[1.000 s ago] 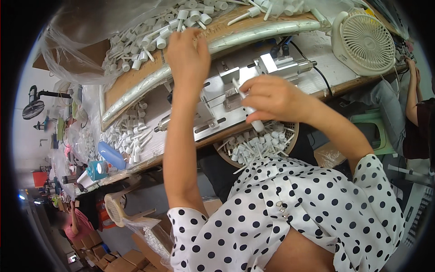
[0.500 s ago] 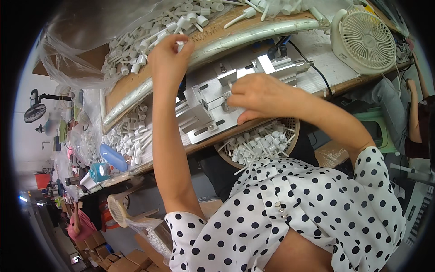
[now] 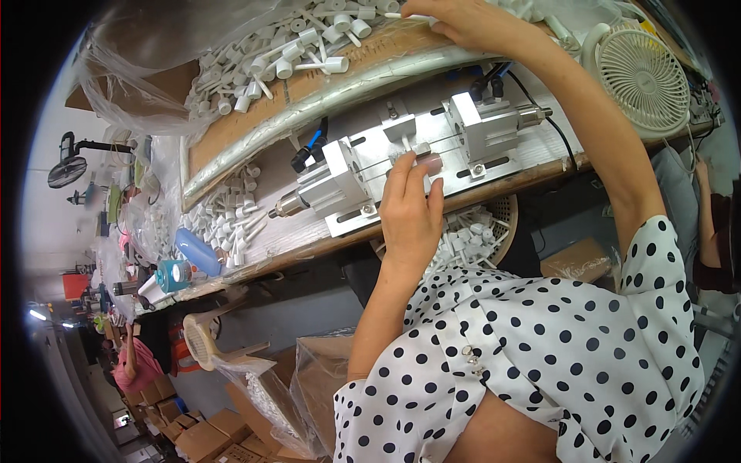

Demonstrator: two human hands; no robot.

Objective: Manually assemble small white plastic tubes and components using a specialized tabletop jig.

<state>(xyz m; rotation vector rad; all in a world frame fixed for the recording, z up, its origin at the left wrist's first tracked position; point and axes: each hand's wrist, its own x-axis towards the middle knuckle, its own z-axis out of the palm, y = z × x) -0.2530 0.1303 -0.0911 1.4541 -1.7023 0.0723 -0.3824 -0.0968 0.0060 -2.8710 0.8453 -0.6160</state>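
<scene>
My left hand [image 3: 413, 208] reaches over the middle of a silver metal fixture [image 3: 340, 181] on the bench. Its fingers close around a small white plastic cap with a thin stem [image 3: 421, 148], partly hidden by the fingertips. Beyond the bench's raised edge, my right hand [image 3: 467, 25] pinches another white stemmed cap [image 3: 417, 17] at the top of the view. That hand is partly cut off by the frame. Many like pieces lie in a loose pile [image 3: 297, 50] on a cardboard-coloured surface to its left.
A white desk fan [image 3: 641, 81] stands at the right end. Below the fixture, a round basket [image 3: 505, 220] holds more white caps. Further caps [image 3: 224, 224] lie at the bench's left beside a blue plastic piece [image 3: 197, 251]. Black cables [image 3: 559, 135] run behind the fixture.
My left hand has come down from the pile to the fixture's middle. My right hand has left the fixture and gone up to the far surface, where it grips a stemmed cap.
</scene>
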